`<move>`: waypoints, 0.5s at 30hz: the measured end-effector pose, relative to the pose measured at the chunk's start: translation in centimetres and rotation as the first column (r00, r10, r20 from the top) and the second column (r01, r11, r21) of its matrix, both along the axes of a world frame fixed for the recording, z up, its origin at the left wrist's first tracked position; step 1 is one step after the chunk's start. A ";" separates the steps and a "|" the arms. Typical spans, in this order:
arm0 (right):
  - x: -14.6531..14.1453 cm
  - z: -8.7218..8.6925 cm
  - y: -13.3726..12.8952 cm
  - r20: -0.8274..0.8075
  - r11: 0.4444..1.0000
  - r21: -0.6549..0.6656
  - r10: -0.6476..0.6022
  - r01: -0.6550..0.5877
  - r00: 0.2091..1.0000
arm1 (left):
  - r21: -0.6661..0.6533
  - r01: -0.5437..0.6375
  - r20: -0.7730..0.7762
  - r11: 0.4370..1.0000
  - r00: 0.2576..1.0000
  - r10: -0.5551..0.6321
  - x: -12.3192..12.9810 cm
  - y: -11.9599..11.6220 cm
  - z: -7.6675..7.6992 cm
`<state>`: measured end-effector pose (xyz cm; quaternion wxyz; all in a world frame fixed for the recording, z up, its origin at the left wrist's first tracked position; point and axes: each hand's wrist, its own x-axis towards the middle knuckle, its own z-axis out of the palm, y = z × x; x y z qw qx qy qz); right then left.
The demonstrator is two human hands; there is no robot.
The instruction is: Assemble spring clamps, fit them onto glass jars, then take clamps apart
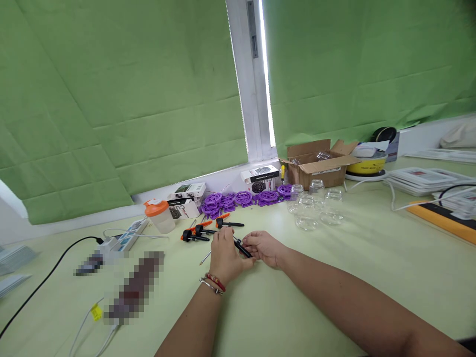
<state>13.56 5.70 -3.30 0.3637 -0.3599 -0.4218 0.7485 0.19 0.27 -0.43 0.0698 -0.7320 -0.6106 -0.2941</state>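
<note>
My left hand (224, 254) is closed around a slim black stick-shaped part (243, 248), tilted down to the right over the table. Close against its other side is my right hand (265, 248), fingertips pinched together; what they grip is hidden. Just beyond my hands lie several black motor-like pieces with stick handles (193, 235) and orange blades (222, 218). A thin rod with a brass-coloured tip, like a screwdriver shaft (206, 257), pokes out to the left of my left hand.
Purple round guards (243, 199) and small printed boxes (260, 179) line the wall. Clear plastic domes (307, 213) stand before an open carton (322, 176). On the left are an orange-lidded cup (159, 216), a power strip (132, 234) and cables. White stacks (424, 181) lie at right.
</note>
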 end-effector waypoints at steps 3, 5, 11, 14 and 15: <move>0.0 0.0 0.0 -0.002 1.000 -0.006 -0.001 0.001 1.000 | 0.014 -0.003 -0.024 1.000 1.000 0.003 -0.2 0.2 -0.3; 0.0 0.0 0.0 -0.005 1.000 -0.007 0.002 -0.002 1.000 | 0.016 -0.004 -0.025 1.000 1.000 0.004 -0.2 0.3 -0.4; 0.0 -0.1 0.1 -0.007 1.000 -0.009 0.010 -0.010 1.000 | 0.020 -0.002 -0.027 1.000 1.000 0.003 -0.1 0.2 -0.3; 0.0 -0.1 0.1 -0.006 1.000 -0.006 0.012 -0.012 1.000 | 0.014 -0.004 -0.019 1.000 1.000 0.004 -0.1 0.1 -0.2; 0.0 -0.1 0.1 -0.004 1.000 -0.005 0.011 -0.011 1.000 | 0.012 -0.004 -0.015 1.000 1.000 0.005 -0.1 0.1 -0.3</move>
